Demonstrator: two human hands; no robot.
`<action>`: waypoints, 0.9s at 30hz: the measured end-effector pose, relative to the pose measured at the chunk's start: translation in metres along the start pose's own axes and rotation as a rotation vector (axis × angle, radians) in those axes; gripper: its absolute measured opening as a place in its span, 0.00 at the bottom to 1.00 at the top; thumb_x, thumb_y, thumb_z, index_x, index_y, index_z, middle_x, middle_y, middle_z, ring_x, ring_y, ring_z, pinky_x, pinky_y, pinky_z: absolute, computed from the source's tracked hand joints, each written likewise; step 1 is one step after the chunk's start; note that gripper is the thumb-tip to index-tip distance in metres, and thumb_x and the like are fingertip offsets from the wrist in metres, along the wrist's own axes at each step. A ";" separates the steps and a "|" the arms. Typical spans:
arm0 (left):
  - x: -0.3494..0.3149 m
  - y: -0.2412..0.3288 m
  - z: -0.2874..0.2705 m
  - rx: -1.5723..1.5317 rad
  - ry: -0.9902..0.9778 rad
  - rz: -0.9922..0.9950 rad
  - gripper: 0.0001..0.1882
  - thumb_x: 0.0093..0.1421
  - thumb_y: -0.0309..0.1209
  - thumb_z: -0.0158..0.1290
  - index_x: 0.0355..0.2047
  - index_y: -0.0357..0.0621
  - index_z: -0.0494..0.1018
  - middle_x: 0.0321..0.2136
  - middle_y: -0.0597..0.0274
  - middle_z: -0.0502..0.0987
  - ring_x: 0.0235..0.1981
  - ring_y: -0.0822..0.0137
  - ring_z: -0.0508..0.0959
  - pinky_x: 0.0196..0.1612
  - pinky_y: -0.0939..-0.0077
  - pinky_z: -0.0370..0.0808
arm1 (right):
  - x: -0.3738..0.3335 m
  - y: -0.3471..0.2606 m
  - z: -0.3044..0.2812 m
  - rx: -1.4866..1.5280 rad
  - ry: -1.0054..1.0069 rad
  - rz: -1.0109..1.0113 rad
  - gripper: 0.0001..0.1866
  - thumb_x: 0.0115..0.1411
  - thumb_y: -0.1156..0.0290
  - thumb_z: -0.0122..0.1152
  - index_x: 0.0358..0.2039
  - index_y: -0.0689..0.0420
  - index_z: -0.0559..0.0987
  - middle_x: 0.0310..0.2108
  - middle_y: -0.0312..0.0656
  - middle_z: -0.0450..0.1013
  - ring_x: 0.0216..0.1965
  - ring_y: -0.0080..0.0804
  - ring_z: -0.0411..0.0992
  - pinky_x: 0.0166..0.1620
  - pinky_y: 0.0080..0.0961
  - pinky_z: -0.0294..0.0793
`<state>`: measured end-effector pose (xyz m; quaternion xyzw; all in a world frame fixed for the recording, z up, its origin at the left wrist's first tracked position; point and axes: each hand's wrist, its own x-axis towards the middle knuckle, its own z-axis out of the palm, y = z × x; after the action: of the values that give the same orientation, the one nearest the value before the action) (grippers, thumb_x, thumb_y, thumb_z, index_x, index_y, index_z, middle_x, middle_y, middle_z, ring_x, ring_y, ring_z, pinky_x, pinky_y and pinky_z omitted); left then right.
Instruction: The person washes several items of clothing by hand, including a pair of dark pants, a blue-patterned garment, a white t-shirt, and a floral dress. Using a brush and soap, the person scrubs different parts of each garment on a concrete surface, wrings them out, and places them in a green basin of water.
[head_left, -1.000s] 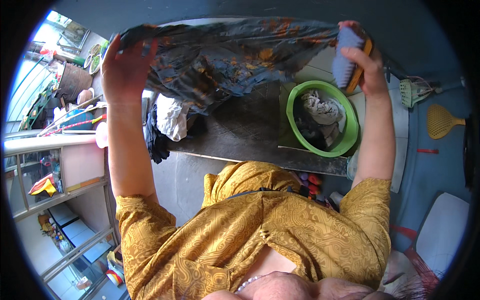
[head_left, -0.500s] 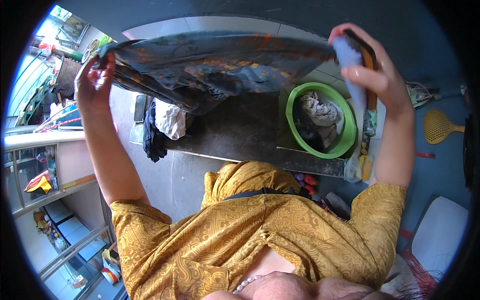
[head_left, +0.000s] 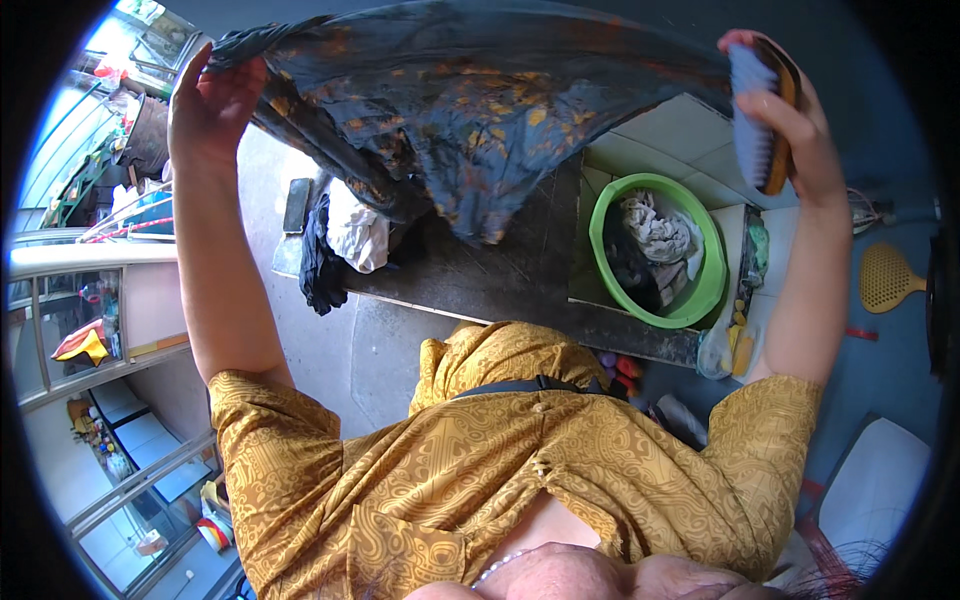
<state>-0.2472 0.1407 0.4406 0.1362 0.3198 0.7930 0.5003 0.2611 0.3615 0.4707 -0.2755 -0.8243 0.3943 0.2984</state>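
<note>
A dark blue-grey cloth with an orange and yellow print (head_left: 480, 110) hangs stretched between my raised hands, its lower part drooping to a point over the dark slab. My left hand (head_left: 215, 110) is closed on the cloth's left end. In my right hand (head_left: 815, 140) is a scrubbing brush (head_left: 752, 120) with a wooden back and pale bristles, facing left. The cloth's right end reaches up to this hand; whether its fingers also pinch the cloth is hidden behind the brush.
Below the cloth lies a dark slab (head_left: 480, 275). At its right end stands a green basin (head_left: 603, 250) holding wet clothes (head_left: 660, 235). White cloth (head_left: 357, 235) and black cloth (head_left: 320, 265) hang over its left end. A yellow perforated scoop (head_left: 888, 278) is at far right.
Both hands have risen, the right one also moving further right. The cloth has spread wider, and its middle now hangs lower in a point. The brush has stayed in my right hand.
</note>
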 end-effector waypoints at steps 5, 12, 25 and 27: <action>-0.073 -0.124 -0.016 0.164 -0.197 0.044 0.19 0.69 0.39 0.43 0.54 0.43 0.72 0.52 0.55 0.76 0.57 0.59 0.72 0.60 0.60 0.67 | -0.040 0.056 0.026 0.134 -0.461 0.322 0.27 0.44 0.68 0.61 0.49 0.55 0.72 0.42 0.36 0.68 0.43 0.25 0.67 0.46 0.21 0.69; -0.117 -0.303 -0.071 1.217 -0.520 -0.756 0.21 0.62 0.49 0.58 0.30 0.40 0.78 0.20 0.67 0.74 0.25 0.75 0.72 0.30 0.74 0.68 | -0.081 0.198 0.155 -0.343 -1.032 0.493 0.33 0.45 0.65 0.65 0.54 0.58 0.71 0.49 0.53 0.70 0.54 0.45 0.70 0.56 0.35 0.69; -0.153 -0.428 -0.215 0.794 0.091 -0.598 0.20 0.54 0.27 0.60 0.48 0.38 0.73 0.28 0.72 0.75 0.26 0.78 0.71 0.31 0.82 0.69 | 0.029 0.248 0.488 -0.215 -0.627 0.459 0.39 0.41 0.55 0.71 0.54 0.61 0.75 0.68 0.67 0.50 0.68 0.57 0.55 0.67 0.36 0.58; -0.153 -0.391 -0.182 0.572 0.090 -0.772 0.16 0.52 0.21 0.57 0.44 0.40 0.74 0.26 0.77 0.72 0.25 0.81 0.69 0.29 0.84 0.66 | 0.037 0.256 0.493 -0.327 -0.606 0.589 0.36 0.41 0.55 0.71 0.49 0.66 0.78 0.60 0.64 0.64 0.59 0.55 0.67 0.62 0.37 0.66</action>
<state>0.0021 0.0532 0.0668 0.1051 0.5737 0.4346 0.6863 -0.0569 0.2851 0.0203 -0.4138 -0.8124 0.3901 -0.1287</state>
